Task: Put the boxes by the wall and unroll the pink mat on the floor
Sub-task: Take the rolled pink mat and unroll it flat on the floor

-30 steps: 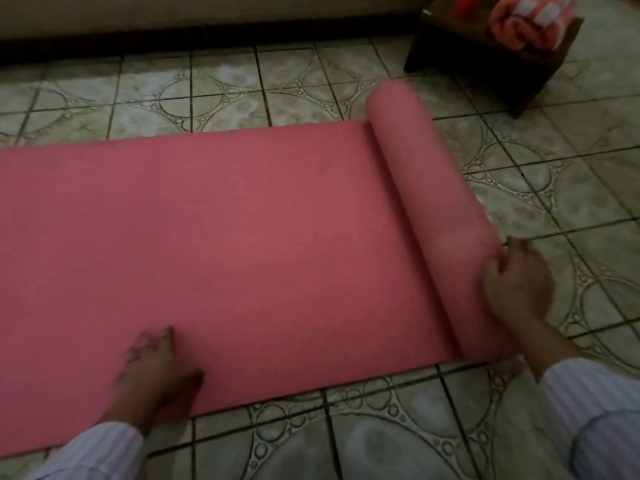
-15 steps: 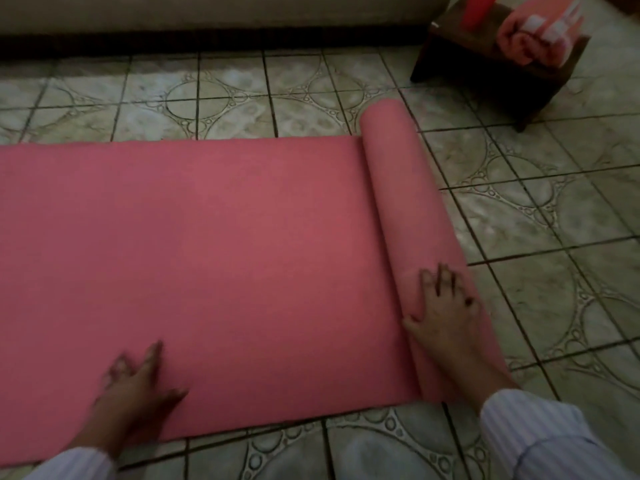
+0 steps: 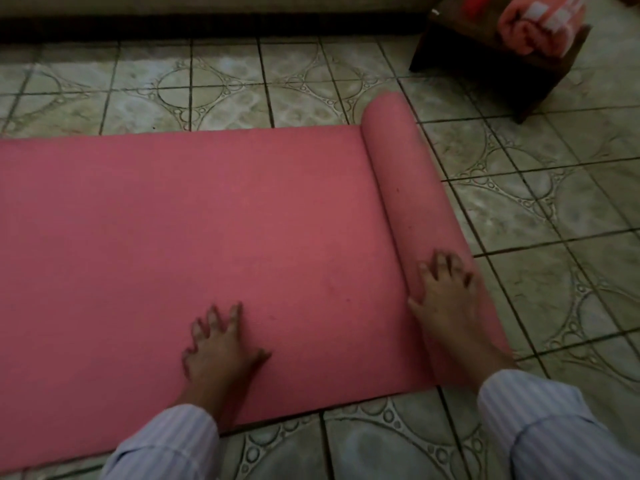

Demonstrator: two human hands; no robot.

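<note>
The pink mat (image 3: pixel 194 230) lies flat across the patterned floor tiles from the left edge of view to the middle right. Its rolled part (image 3: pixel 412 188) runs as a tube along the mat's right end, from far to near. My right hand (image 3: pixel 446 299) rests palm down on the near end of that roll, fingers spread over its top. My left hand (image 3: pixel 218 344) presses flat on the unrolled mat near its front edge, fingers apart. No boxes are in view.
A dark wooden stool (image 3: pixel 498 60) stands at the far right with a rolled pink-and-white towel (image 3: pixel 540 22) on it. A dark base strip (image 3: pixel 207 27) runs along the far side. Bare tiles (image 3: pixel 568 258) lie to the right of the roll.
My right hand shifted from the roll's right side onto its top. My left hand moved rightwards along the flat mat, closer to the roll. The camera view shifted.
</note>
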